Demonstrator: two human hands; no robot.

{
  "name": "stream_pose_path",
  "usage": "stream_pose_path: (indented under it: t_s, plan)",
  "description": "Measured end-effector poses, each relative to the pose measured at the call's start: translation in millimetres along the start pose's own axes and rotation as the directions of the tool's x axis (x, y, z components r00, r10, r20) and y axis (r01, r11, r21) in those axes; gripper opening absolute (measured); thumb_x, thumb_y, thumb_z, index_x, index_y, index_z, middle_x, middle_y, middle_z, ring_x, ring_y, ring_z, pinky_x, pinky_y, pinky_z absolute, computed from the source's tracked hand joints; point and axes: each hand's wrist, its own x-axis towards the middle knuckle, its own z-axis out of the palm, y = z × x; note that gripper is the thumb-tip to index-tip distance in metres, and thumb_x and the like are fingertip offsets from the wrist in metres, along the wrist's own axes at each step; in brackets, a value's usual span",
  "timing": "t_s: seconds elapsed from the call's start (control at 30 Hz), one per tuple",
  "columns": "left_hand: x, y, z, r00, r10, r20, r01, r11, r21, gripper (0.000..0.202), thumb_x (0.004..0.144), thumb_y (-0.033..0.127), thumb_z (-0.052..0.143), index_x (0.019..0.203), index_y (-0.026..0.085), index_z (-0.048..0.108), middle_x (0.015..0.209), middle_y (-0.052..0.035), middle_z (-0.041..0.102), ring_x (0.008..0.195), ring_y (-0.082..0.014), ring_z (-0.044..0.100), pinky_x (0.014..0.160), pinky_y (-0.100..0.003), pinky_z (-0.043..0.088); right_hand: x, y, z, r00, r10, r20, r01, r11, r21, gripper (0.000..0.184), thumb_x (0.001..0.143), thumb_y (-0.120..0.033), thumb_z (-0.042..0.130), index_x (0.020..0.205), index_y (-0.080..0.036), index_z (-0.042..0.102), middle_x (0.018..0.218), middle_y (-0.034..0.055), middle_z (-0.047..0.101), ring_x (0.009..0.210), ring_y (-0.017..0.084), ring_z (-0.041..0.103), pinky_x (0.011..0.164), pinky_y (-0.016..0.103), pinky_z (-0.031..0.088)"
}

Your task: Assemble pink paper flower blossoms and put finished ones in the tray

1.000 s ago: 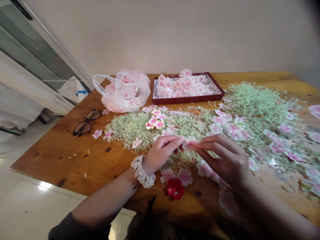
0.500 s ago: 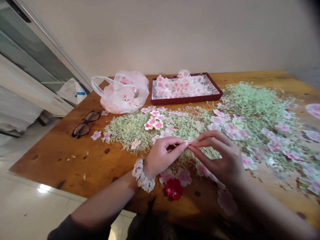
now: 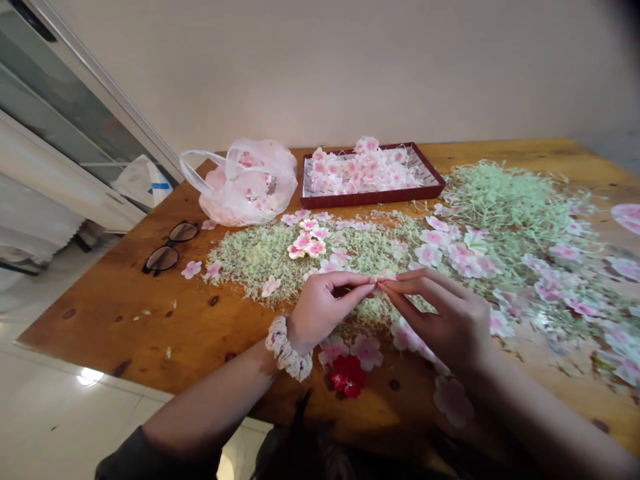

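Observation:
My left hand (image 3: 327,303), with a pale scrunchie (image 3: 289,350) round the wrist, pinches a small pale-pink artificial flower (image 3: 384,275) between thumb and forefinger. My right hand (image 3: 443,313) meets it fingertip to fingertip and grips the same flower from the right. Most of that flower is covered by the fingers. Beneath both hands spreads a layer of pale green stems (image 3: 260,257) with loose pink flowers on it. Close to my body lie a red flower (image 3: 349,377) and a few pink flowers (image 3: 367,352).
At the back stands a dark red tray (image 3: 373,198) holding pink flowers. Left of it sits a sheer pink bag (image 3: 250,187) with flowers inside. Eyeglasses (image 3: 163,259) lie near the left edge. A heap of green stems (image 3: 510,200) and several scattered flowers (image 3: 550,290) cover the right side.
My right hand's fingers have drawn closer together and flattened round the flower. My left hand has hardly moved and keeps its pinch.

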Motion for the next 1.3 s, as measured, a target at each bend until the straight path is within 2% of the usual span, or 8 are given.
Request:
stream_pose_path:
  t_s: [0.17, 0.4, 0.53, 0.7, 0.87, 0.97, 1.13, 1.3]
  plan:
    - [0.2, -2.5, 0.6, 0.999, 0.02, 0.026, -0.019, 0.998, -0.054, 0.016, 0.081, 0.026, 0.064, 0.09, 0.015, 0.071, 0.085, -0.0055, 0.073, 0.073, -0.0131, 0.067, 0.068, -0.023, 0.054, -1.3, 0.4, 0.5, 0.999, 0.033, 0.023, -0.034, 0.999, 0.038, 0.011, 0.08, -0.01, 0.064, 0.083, -0.02, 0.063, 0.078, 0.0038, 0.068, 0.071, 0.015, 0.065, 0.064, 0.027, 0.055]
    - [-0.6, 3.2, -4.3, 0.991, 0.101, 0.084, -0.108, 0.99, 0.09, 0.015, 0.083, 0.025, 0.061, 0.091, 0.015, 0.069, 0.087, -0.0055, 0.072, 0.077, -0.0136, 0.066, 0.072, -0.023, 0.053, 1.2, 7.4, 0.4, 0.88, 0.409, 0.242, -0.469, 0.827, 0.31, 0.033, 0.077, -0.031, 0.07, 0.106, -0.019, 0.063, 0.079, 0.0038, 0.068, 0.069, 0.015, 0.067, 0.059, 0.024, 0.059]
    - [-1.1, 8.2, -7.6, 0.982, 0.12, 0.146, -0.144, 0.977, 0.16, 0.015, 0.085, 0.024, 0.058, 0.092, 0.016, 0.069, 0.091, -0.0052, 0.072, 0.082, -0.0146, 0.066, 0.077, -0.025, 0.053, 4.2, 9.3, -2.3, 0.879, 0.356, 0.318, -0.448, 0.846, 0.29, 0.01, 0.079, -0.029, 0.068, 0.083, -0.02, 0.071, 0.075, 0.0037, 0.07, 0.064, 0.013, 0.066, 0.055, 0.02, 0.055]
    - [-0.5, 10.0, -8.2, 0.971, 0.145, 0.192, -0.178, 0.97, 0.168, 0.017, 0.086, 0.024, 0.056, 0.094, 0.016, 0.069, 0.092, -0.0056, 0.072, 0.083, -0.0145, 0.066, 0.079, -0.026, 0.052, 5.7, 9.4, -5.1, 0.912, 0.283, 0.297, -0.354, 0.91, 0.218, 0.009, 0.081, -0.023, 0.066, 0.086, -0.022, 0.073, 0.071, 0.0017, 0.07, 0.06, 0.012, 0.063, 0.052, 0.021, 0.051]
    - [-1.3, 9.1, -8.5, 0.963, 0.182, 0.199, -0.221, 0.955, 0.196, 0.024, 0.086, 0.026, 0.055, 0.106, 0.017, 0.066, 0.1, -0.0072, 0.071, 0.086, -0.016, 0.066, 0.079, -0.028, 0.053, 7.1, 12.8, -9.3, 0.952, 0.22, 0.212, -0.252, 0.958, 0.135, 0.008, 0.082, -0.023, 0.064, 0.084, -0.02, 0.072, 0.073, 0.0033, 0.07, 0.063, 0.014, 0.064, 0.055, 0.024, 0.051]
    - [-0.4, 8.9, -11.5, 0.965, 0.179, 0.19, -0.216, 0.956, 0.199, 0.024, 0.088, 0.026, 0.053, 0.107, 0.017, 0.065, 0.094, -0.007, 0.071, 0.082, -0.0151, 0.066, 0.076, -0.028, 0.053, 7.9, 18.9, -16.1, 0.945, 0.314, 0.088, -0.324, 0.933, 0.155, 0.01, 0.08, -0.022, 0.066, 0.088, -0.022, 0.071, 0.079, 0.0034, 0.071, 0.066, 0.014, 0.066, 0.055, 0.024, 0.054]
    - [2.8, 8.0, -17.1, 0.971, 0.2, 0.134, -0.223, 0.956, 0.189, 0.021, 0.089, 0.024, 0.05, 0.103, 0.016, 0.064, 0.086, -0.0058, 0.069, 0.078, -0.0132, 0.064, 0.072, -0.025, 0.053, 9.6, 36.7, -31.4, 0.793, 0.582, -0.181, -0.497, 0.789, 0.36, 0.011, 0.075, -0.022, 0.073, 0.085, -0.019, 0.072, 0.079, 0.0062, 0.072, 0.068, 0.016, 0.069, 0.064, 0.027, 0.059]
    - [4.5, 7.1, -16.9, 0.972, 0.196, 0.127, -0.222, 0.945, 0.239, 0.019, 0.089, 0.023, 0.049, 0.1, 0.016, 0.064, 0.085, -0.0051, 0.068, 0.076, -0.013, 0.064, 0.069, -0.025, 0.051, 12.5, 50.6, -36.8, 0.652, 0.668, -0.357, -0.493, 0.732, 0.47, 0.012, 0.068, -0.023, 0.078, 0.074, -0.017, 0.069, 0.072, 0.0082, 0.069, 0.06, 0.015, 0.065, 0.056, 0.029, 0.057]
